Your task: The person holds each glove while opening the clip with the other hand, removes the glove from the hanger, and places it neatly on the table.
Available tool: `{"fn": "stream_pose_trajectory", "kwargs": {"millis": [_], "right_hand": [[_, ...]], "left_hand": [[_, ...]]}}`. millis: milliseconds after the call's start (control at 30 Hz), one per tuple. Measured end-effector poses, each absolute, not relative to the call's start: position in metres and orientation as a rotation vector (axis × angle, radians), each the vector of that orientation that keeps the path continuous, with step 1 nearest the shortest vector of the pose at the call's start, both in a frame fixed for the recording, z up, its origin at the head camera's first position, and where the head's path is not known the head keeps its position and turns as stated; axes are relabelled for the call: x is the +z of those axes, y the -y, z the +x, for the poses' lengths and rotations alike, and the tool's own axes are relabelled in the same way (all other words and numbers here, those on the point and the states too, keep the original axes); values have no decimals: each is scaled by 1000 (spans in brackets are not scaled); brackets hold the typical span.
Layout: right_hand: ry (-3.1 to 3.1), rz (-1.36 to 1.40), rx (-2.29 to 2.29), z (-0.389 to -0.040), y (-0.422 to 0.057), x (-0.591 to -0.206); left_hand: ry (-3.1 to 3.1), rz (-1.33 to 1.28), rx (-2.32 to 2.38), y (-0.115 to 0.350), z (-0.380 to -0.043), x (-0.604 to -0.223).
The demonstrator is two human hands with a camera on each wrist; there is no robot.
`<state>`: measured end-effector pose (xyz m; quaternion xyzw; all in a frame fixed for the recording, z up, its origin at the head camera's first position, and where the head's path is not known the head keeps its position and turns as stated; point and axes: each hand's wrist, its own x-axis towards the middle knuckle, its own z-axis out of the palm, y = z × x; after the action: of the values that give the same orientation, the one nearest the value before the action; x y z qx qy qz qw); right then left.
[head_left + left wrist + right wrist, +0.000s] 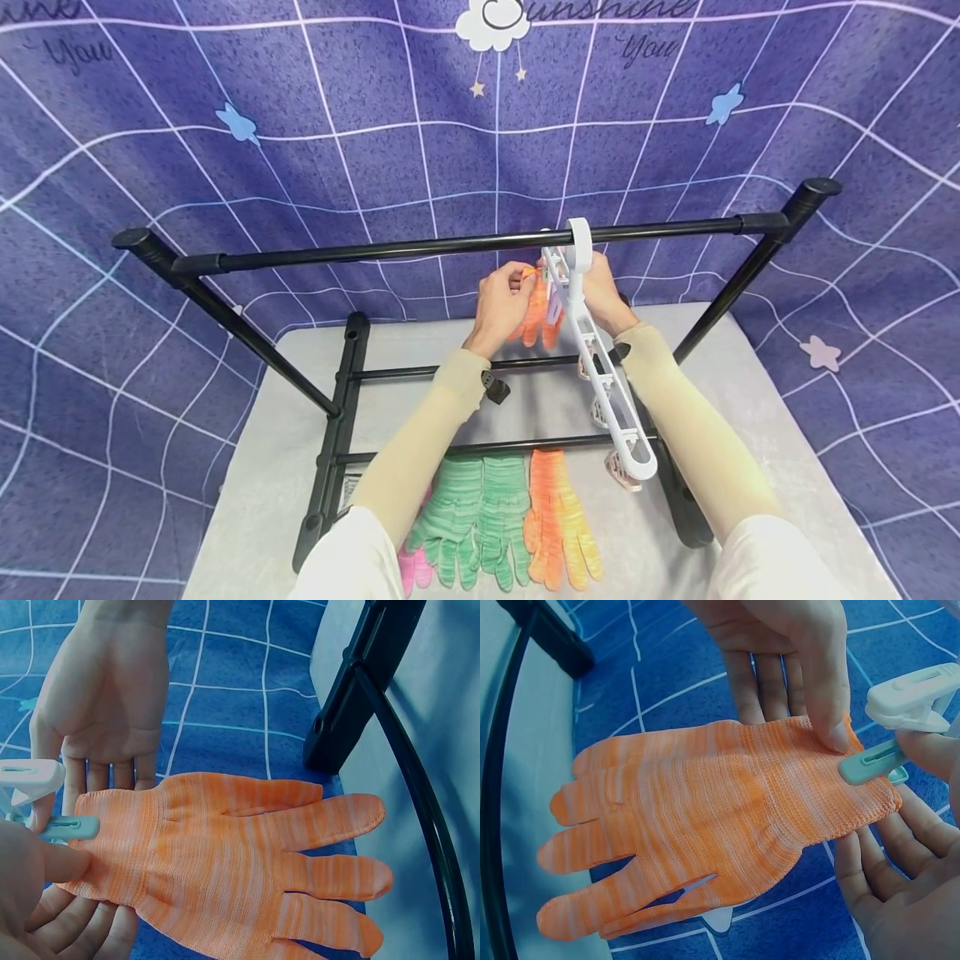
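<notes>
In the head view my left hand point(501, 304) pinches the cuff of an orange striped knit glove point(217, 855), thumb on top and fingers behind. My right hand point(911, 877) has its thumb on a mint-green clip point(874, 761), which sits over the cuff's edge. The glove's fingers point away from both hands. Beside the green clip is a white clip point(911, 696). The white clip hanger point(592, 350) hooks over the black rail point(420, 248) and partly covers my right hand in the head view. A lilac clip point(554, 307) hangs from it near the glove.
Below, green gloves point(480, 508) and an orange-yellow glove point(558, 517) lie on the grey tabletop point(262, 500), with a pink glove point(417, 568) partly under the green ones. Pink clips point(621, 469) dangle along the hanger. A black rack frame point(258, 346) and blue patterned cloth point(360, 125) surround the work.
</notes>
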<state>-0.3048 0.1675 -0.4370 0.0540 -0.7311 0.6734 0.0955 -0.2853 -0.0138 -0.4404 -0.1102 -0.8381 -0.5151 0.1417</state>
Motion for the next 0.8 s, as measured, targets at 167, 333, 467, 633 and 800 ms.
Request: {"fn": "stream_pose_trajectory", "kwargs": {"millis": [167,333,467,633,800], "right_hand": [[2144,176,2013,-305,-167,-437],[2151,206,1989,-306,-167,-438],[2144,204,1998,-306,-168,-439],[2130,180,2022,-305,-168,-438],[2151,162,1998,-304,-167,-437]], "left_hand": [[2426,-315,-1489,14,-285,-440],[2438,-296,-1487,14,-285,-439],[2444,-291,-1486,14,-284,-439],[2447,-297,-1481,14,-284,-439],[2446,-298,-1479,14,-283,-440]]}}
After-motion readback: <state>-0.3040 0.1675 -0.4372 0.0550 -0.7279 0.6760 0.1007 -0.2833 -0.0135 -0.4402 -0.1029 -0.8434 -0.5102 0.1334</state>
